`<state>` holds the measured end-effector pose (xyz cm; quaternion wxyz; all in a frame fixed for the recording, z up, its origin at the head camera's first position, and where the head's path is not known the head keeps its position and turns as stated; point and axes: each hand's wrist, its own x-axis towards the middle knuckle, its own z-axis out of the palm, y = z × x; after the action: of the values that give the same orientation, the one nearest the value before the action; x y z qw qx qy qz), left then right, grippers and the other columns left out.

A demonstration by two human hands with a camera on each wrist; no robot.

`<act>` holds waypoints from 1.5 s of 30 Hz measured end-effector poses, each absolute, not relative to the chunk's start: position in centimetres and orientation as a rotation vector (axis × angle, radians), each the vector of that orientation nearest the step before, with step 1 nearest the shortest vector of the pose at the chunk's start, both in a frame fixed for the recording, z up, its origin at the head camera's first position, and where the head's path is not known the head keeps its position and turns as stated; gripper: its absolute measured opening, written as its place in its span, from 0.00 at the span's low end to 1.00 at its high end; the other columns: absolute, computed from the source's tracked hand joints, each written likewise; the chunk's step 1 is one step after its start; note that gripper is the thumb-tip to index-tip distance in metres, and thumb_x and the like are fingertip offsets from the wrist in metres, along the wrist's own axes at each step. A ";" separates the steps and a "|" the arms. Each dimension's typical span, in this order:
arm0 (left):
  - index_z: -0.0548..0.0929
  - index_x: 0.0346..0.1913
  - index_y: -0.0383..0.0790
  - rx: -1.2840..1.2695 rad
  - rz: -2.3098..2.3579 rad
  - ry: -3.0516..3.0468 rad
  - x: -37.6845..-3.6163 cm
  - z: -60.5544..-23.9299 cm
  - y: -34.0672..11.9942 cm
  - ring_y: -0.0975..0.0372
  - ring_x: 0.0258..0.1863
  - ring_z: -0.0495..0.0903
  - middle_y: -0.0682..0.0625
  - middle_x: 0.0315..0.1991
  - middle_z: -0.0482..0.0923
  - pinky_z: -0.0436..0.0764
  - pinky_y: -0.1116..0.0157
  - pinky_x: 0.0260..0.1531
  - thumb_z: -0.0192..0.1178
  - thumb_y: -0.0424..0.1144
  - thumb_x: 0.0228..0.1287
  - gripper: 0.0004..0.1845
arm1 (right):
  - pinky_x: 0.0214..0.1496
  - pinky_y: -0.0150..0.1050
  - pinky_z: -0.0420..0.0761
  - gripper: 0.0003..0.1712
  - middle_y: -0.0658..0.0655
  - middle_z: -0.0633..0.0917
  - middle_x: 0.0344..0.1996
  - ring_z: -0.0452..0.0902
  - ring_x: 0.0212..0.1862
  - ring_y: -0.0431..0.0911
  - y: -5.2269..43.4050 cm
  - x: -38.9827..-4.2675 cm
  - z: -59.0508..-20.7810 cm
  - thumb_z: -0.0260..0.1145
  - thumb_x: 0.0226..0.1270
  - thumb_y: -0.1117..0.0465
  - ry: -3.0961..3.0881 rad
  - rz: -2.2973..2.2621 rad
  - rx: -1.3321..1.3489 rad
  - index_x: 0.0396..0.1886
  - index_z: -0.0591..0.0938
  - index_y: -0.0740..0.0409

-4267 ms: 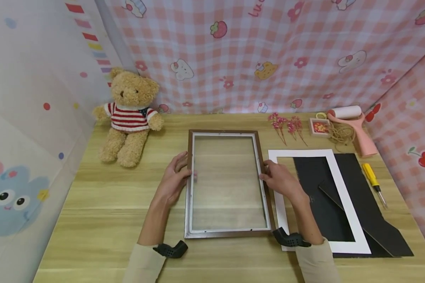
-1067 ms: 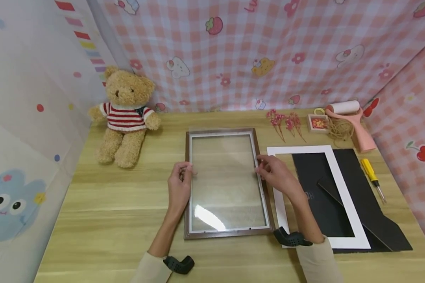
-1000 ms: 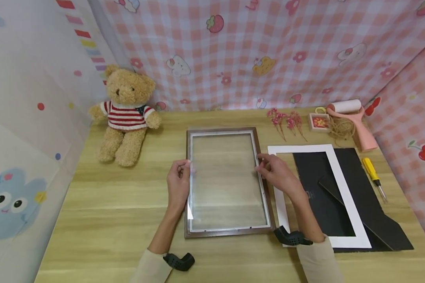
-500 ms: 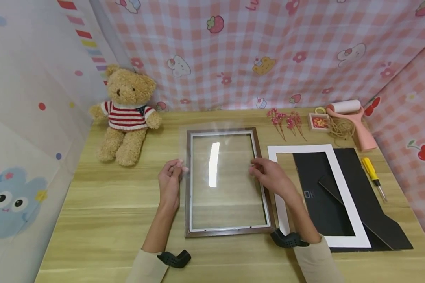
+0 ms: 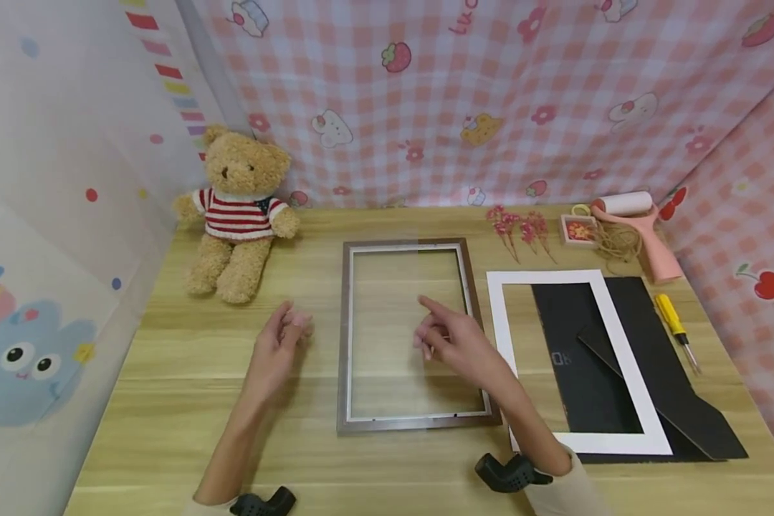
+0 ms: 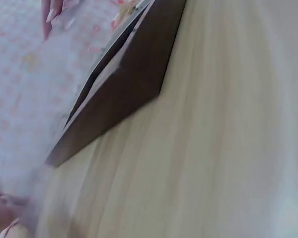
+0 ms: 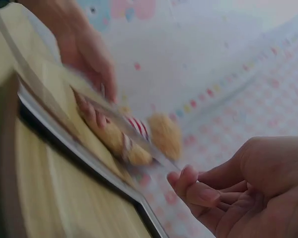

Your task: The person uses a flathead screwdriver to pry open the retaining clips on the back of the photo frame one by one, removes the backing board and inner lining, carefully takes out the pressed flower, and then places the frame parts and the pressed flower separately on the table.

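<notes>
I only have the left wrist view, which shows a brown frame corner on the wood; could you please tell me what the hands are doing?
Observer: The left hand and right hand hold a clear glass pane by its side edges, just above the frame.
Operator: Thank you. What lies to the right of the frame?
Observer: A white mat border lies flat on the table, partly over black backing boards.

Right hand low right, fingers curled, pinching edge of clear glass pane. Left hand grips pane's far end. Below pane: dark frame; teddy bear beyond, blurred.
</notes>
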<state>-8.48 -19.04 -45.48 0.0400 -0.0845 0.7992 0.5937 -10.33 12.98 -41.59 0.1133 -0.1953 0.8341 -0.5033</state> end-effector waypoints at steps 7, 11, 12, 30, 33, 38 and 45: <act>0.50 0.87 0.24 -0.197 1.614 2.503 -4.1 -43.3 -25.3 0.75 0.60 0.84 0.29 0.77 0.72 0.66 0.89 0.60 0.42 0.48 0.93 0.37 | 0.33 0.30 0.85 0.36 0.61 0.89 0.34 0.79 0.28 0.34 8.2 -7.7 -41.8 0.57 0.81 0.77 2.263 -1.407 -0.781 0.83 0.58 0.81; 0.49 0.87 0.25 -0.298 1.451 2.564 -2.5 -43.0 -28.3 0.49 0.78 0.73 0.27 0.84 0.60 0.64 0.92 0.55 0.42 0.48 0.93 0.37 | 0.32 0.27 0.80 0.36 0.61 0.89 0.34 0.78 0.26 0.31 5.5 -7.1 -42.5 0.57 0.86 0.72 2.098 -1.355 -0.800 0.84 0.55 0.82; 0.49 0.87 0.24 -0.314 1.416 2.582 -2.2 -43.1 -29.0 0.52 0.79 0.71 0.27 0.84 0.59 0.63 0.92 0.54 0.42 0.48 0.93 0.37 | 0.33 0.27 0.79 0.36 0.61 0.89 0.35 0.79 0.26 0.31 4.8 -7.1 -42.7 0.57 0.87 0.70 2.058 -1.343 -0.800 0.84 0.55 0.82; 0.53 0.86 0.25 -0.438 1.347 2.771 1.0 -47.2 -35.4 1.01 0.57 0.55 0.26 0.82 0.57 0.61 0.94 0.60 0.46 0.44 0.92 0.35 | 0.35 0.24 0.78 0.22 0.46 0.84 0.16 0.74 0.17 0.37 -3.6 -7.5 -44.9 0.61 0.88 0.61 1.826 -1.235 -0.691 0.65 0.75 0.77; 0.59 0.84 0.23 -0.374 1.352 2.877 1.2 -48.1 -36.0 1.03 0.57 0.57 0.32 0.80 0.62 0.63 0.94 0.60 0.50 0.39 0.91 0.32 | 0.40 0.23 0.79 0.33 0.48 0.84 0.16 0.74 0.16 0.40 -4.1 -7.6 -45.1 0.62 0.88 0.60 1.831 -1.217 -0.668 0.75 0.65 0.83; 0.63 0.83 0.26 -0.216 1.205 3.012 0.7 -48.9 -36.7 0.99 0.66 0.54 0.28 0.81 0.63 0.53 0.95 0.62 0.51 0.39 0.90 0.30 | 0.27 0.27 0.76 0.47 0.48 0.83 0.15 0.74 0.16 0.40 -4.6 -8.3 -45.5 0.60 0.89 0.59 1.853 -1.187 -0.649 0.84 0.45 0.84; 0.68 0.79 0.22 0.042 0.893 3.260 0.0 -50.7 -36.9 0.32 0.79 0.67 0.27 0.82 0.64 0.49 0.74 0.84 0.53 0.30 0.85 0.27 | 0.23 0.28 0.74 0.48 0.49 0.84 0.17 0.75 0.17 0.40 -5.3 -8.5 -45.8 0.61 0.88 0.60 1.885 -1.171 -0.619 0.85 0.42 0.82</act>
<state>0.04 -36.87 -50.66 -0.1189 0.0124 0.9576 0.2622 -8.48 -5.34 -45.79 0.4069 -0.2454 0.7474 -0.4643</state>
